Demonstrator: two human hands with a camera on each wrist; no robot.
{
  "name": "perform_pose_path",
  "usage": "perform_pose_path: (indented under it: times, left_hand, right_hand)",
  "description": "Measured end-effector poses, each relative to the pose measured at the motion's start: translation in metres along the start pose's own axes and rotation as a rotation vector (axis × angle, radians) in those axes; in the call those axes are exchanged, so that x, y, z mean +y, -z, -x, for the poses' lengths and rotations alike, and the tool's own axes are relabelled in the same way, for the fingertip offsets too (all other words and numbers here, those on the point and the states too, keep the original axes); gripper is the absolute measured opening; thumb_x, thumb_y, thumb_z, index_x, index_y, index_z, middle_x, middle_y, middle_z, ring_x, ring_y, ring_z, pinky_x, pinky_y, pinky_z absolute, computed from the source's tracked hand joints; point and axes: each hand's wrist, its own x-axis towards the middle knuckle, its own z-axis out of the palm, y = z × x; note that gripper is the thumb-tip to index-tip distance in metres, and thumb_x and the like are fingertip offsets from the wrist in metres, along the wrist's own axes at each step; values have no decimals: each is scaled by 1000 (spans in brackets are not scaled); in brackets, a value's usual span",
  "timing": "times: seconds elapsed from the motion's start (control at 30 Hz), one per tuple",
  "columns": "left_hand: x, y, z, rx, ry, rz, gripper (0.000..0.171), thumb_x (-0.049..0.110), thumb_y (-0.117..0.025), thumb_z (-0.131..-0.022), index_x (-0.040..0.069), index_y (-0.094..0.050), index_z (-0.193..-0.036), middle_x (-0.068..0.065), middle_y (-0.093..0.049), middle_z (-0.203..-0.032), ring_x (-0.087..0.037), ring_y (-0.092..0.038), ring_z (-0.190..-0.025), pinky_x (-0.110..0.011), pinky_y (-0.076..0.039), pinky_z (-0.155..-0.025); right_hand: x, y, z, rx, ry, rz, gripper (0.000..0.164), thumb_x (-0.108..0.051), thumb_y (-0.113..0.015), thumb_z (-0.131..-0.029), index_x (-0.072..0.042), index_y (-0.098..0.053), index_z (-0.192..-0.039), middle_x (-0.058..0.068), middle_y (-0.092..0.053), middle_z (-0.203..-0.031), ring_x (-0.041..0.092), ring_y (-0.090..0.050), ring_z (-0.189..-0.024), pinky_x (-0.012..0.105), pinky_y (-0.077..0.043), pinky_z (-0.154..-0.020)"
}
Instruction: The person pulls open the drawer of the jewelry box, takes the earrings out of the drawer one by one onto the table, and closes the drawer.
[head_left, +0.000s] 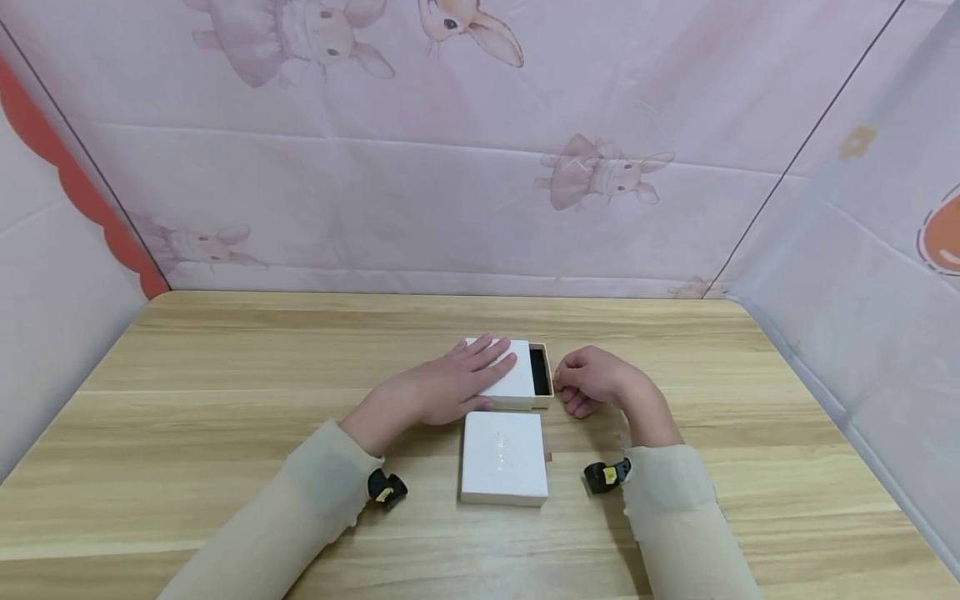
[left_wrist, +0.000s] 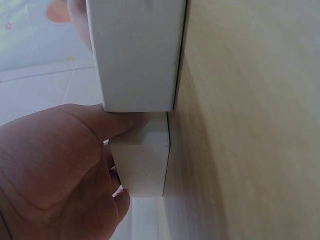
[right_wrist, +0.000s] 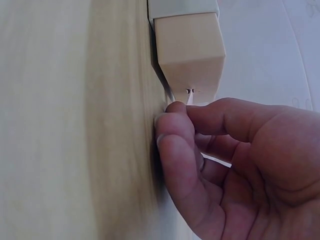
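A white slide-out box [head_left: 517, 379] lies farther back on the table, its inner drawer [head_left: 541, 375] partly out on the right, showing a black inside. My left hand [head_left: 457, 383] holds the box's outer sleeve. Its fingers spread across the top, and the thumb [left_wrist: 107, 122] lies along the near side. To the right, my right hand [head_left: 596, 379] pinches a small ribbon tab [right_wrist: 189, 98] at the drawer's end between thumb and forefinger. Nearer to me lies a second white box [head_left: 504, 458], closed, with faint gold lettering and a small brown tab at its right side.
The wood-grain table [head_left: 262, 358] ends at a rabbit-print cloth backdrop [head_left: 420, 208], with cloth panels at both sides. Black wrist devices [head_left: 387, 490] hang by the cuffs. The second box stands close against the first, with a narrow gap where my left thumb sits.
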Motion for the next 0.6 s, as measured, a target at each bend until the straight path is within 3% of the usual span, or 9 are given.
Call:
perform_pose_path:
  times: [0.6]
  left_hand:
    - [1, 2, 0, -4, -5, 1, 66, 34, -42, -108, 12, -12, -161, -14, -1, -168, -36, 1, -154, -53, -8, -123]
  right_hand:
    - [1, 2, 1, -5, -5, -15, 24, -10, -47, -103, 4, -65, -96, 7, -59, -74, 15, -61, -61, 31, -59, -61]
